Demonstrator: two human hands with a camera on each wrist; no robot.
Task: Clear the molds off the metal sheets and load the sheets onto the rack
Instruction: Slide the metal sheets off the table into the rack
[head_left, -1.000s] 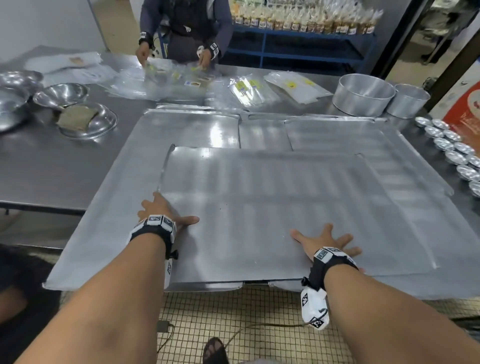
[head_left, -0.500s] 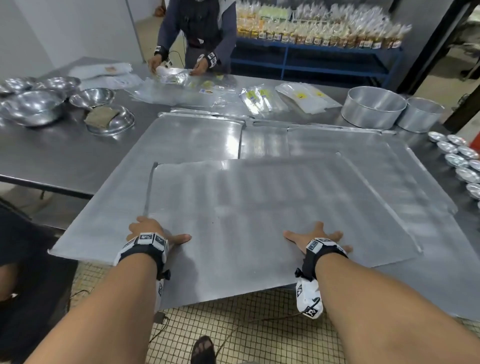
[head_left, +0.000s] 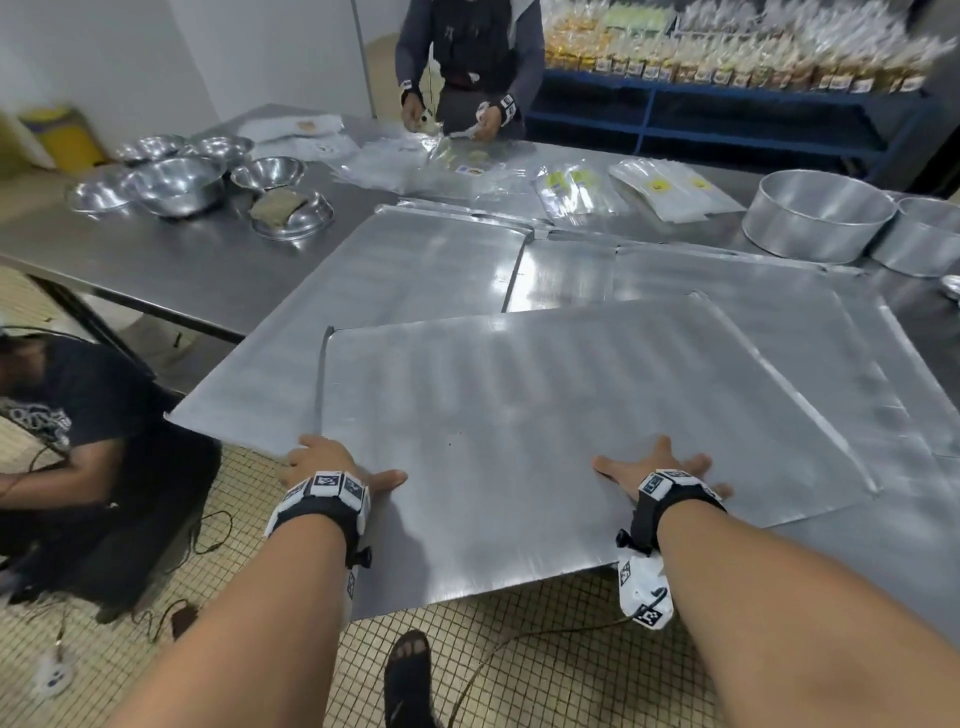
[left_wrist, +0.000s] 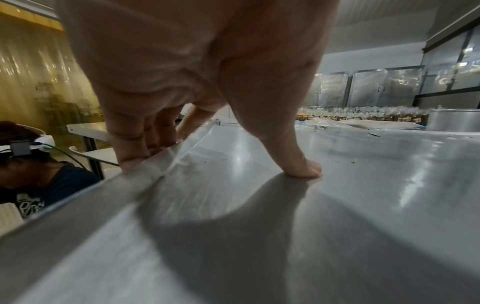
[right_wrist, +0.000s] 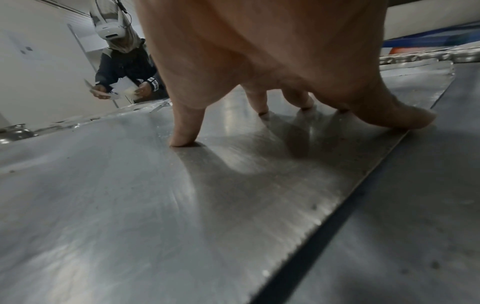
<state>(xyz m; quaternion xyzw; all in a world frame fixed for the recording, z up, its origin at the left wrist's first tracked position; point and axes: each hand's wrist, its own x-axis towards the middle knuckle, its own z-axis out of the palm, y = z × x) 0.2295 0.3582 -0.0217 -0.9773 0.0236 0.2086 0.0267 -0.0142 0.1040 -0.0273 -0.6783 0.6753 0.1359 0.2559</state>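
Left hand (head_left: 332, 462) grips the top metal sheet's (head_left: 545, 431) raised left edge; right hand (head_left: 657, 467) presses flat, fingers spread.

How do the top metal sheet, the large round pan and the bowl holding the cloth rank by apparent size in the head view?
1. Top sheet, though nearest the camera.
2. Round pan.
3. Bowl.

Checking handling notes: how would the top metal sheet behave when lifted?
The large thin grey metal sheet probably flexes, since it overhangs the table unsupported. Its glossy surface looks slippery under the flat right hand. The left hand grips its raised rim.
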